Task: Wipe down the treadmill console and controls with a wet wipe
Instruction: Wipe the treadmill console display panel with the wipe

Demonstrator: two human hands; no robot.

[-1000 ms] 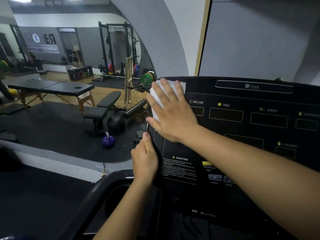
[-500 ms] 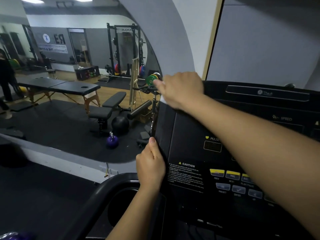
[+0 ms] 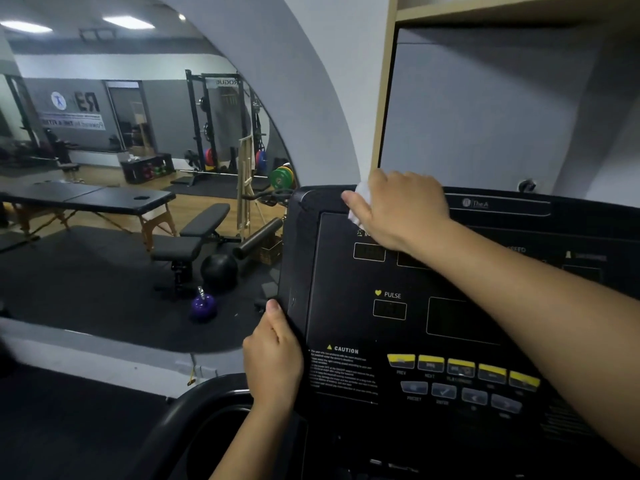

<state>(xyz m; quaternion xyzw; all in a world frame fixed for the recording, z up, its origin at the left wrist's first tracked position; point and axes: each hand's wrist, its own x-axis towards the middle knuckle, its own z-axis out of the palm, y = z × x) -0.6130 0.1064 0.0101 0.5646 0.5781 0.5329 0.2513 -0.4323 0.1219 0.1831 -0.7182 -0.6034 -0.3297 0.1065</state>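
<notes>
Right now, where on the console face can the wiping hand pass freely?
Free: the black band between the upper-left display window and the PULSE window; the strip left of PULSE, above the CAUTION label. Crowded: top-left corner under the right hand and wet wipe, the console's left edge gripped by the left hand, button rows.

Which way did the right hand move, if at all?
Yes. Right hand went up, from beside the INCLINE label to the console top edge.
</notes>
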